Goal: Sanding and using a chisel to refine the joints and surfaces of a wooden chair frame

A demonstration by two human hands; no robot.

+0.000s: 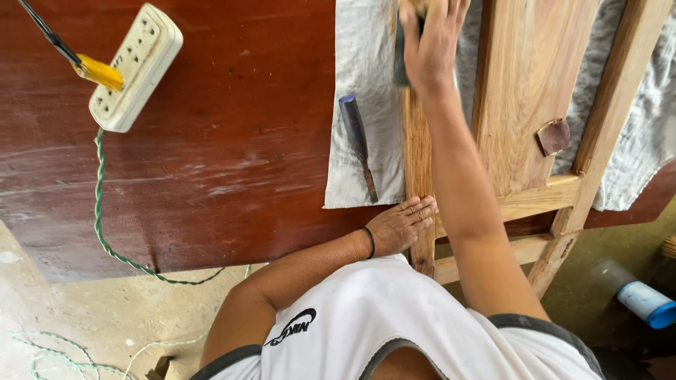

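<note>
Head view. Right hand (431, 42) stretched forward, fingers wrapped over a dark sanding block (401, 53) pressed on the left rail of a bare wooden frame (524, 91); grip closed on the block. Left hand (401, 225) lies flat and open on the near end of the same rail, fingers spread, holding nothing, bearing down at the table (211, 141) edge. The frame lies on a grey cloth (366, 84) spread over the red-brown table and overhangs the near edge.

Chisel (358, 144) with a dark blue handle lies on the cloth just left of the rail, untouched. Small brown scrap of sandpaper (554, 136) rests on the frame's panel, well apart from both hands. White power strip (137, 67) with a yellow plug sits far left; green twisted cord (98, 211) runs off the table to the floor.

Judgement: step in hand is rubbing down the left rail, block at the far end. A next stroke would call for even pressure along the grain with the left hand steadying.
</note>
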